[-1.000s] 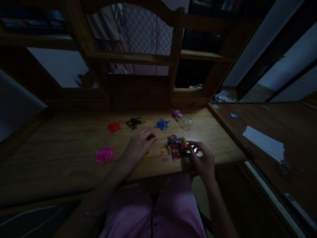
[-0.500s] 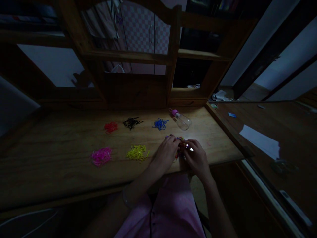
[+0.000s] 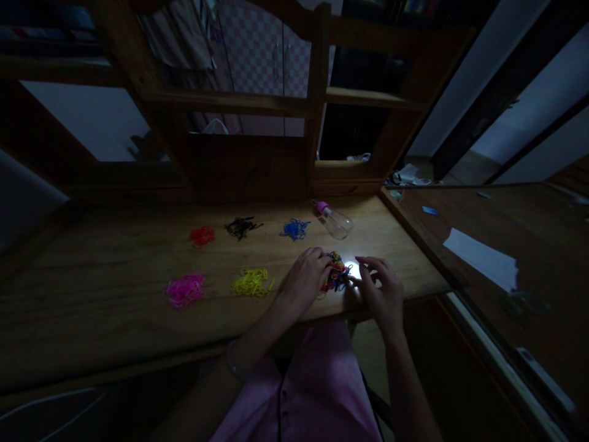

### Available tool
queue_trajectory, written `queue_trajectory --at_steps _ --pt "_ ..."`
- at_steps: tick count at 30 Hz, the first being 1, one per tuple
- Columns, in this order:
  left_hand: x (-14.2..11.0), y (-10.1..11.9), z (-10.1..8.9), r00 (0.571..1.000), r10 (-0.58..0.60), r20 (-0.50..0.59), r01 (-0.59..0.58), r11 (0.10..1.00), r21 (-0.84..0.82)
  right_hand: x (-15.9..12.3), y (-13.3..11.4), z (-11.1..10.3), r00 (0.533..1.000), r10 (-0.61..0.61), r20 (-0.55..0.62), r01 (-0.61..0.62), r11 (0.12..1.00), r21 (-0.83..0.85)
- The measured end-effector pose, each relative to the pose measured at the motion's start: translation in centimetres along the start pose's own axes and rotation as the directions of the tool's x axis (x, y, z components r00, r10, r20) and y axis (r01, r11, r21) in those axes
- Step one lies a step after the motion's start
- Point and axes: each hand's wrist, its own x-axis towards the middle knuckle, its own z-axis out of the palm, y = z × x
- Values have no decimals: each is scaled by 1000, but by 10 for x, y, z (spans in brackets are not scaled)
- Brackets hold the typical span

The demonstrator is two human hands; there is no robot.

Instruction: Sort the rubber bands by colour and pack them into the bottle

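A mixed heap of coloured rubber bands (image 3: 337, 273) lies on the wooden desk between my hands. My left hand (image 3: 304, 277) rests at its left side, with curled fingers pressed onto the bands and tips partly hidden. Just right of the heap, my right hand (image 3: 384, 291) is raised slightly, its thumb and forefinger pinched together. Whatever is in that pinch is too small to make out. Sorted bands lie to the left: a yellow pile (image 3: 252, 283), a pink pile (image 3: 184, 290), a red pile (image 3: 201, 236), a black pile (image 3: 242, 228) and a blue pile (image 3: 295, 229).
A clear bottle with a pink cap (image 3: 335, 222) lies on its side behind the heap. Wooden shelving (image 3: 248, 166) rises at the desk's back. On the brown surface to the right are white paper (image 3: 481, 258) and a small blue card (image 3: 429, 210).
My right hand has drawn away from the heap to the right, uncovering more mixed bands. My left hand stays at the heap, shifted slightly left in view. The whole view has shifted slightly.
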Motion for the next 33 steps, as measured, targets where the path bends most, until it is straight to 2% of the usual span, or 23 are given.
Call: queue_trajectory --at_steps 4,8,11,15,22,29,33 --pt "0 -6 -4 997 -55 -62 46 990 -135 1 0 2 1000 12 3 -12 1000 14" --pt "-2 -12 -11 983 -155 -96 117 941 -318 3 -3 7 999 22 24 -22 999 27" --pt "-3 -14 -18 955 -286 -84 217 860 -462 5 -6 11 999 22 33 -23 999 31" --pt "-6 -17 -25 915 -404 5 313 702 -640 5 -14 16 995 3 95 -9 998 58" --pt "-10 -21 -25 903 -429 30 290 556 -779 -1 -36 39 977 -87 192 50 981 190" --pt "-14 -16 -28 882 -465 75 309 452 -836 0 -43 50 980 -101 170 67 979 194" --pt "-15 -16 -25 848 -520 97 307 335 -891 0 -46 49 988 -99 115 75 978 196"
